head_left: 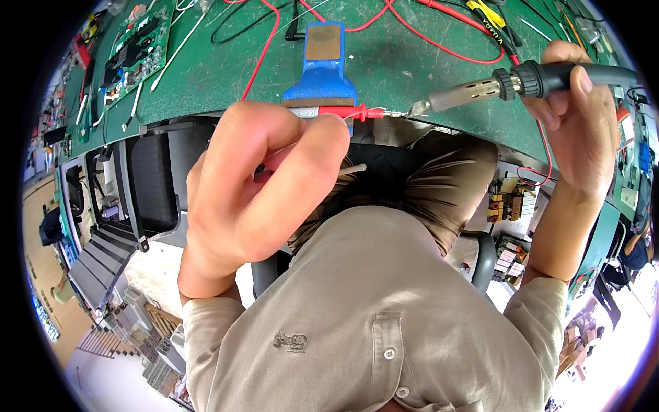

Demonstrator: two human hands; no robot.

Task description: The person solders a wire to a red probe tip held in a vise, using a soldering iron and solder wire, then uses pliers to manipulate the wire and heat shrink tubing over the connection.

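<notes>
My left hand (pixel 264 175) is closed, its fingertips at the pale section of a red test probe (pixel 350 112), which lies across the lower part of a blue metal stand (pixel 321 82); what exactly the fingers grip is hidden. A pale stick (pixel 353 168) shows just past the knuckles. My right hand (pixel 576 130) is wrapped round the dark handle of a soldering iron (pixel 473 90), whose metal tip meets or hovers at the probe's silvery end.
A circuit board (pixel 134 51) and loose leads lie at the back left of the green bench (pixel 206 75); red and black cables cross the back. An empty chair (pixel 154 199) stands at left, boxed parts (pixel 511 202) below right. Other people appear at both rims.
</notes>
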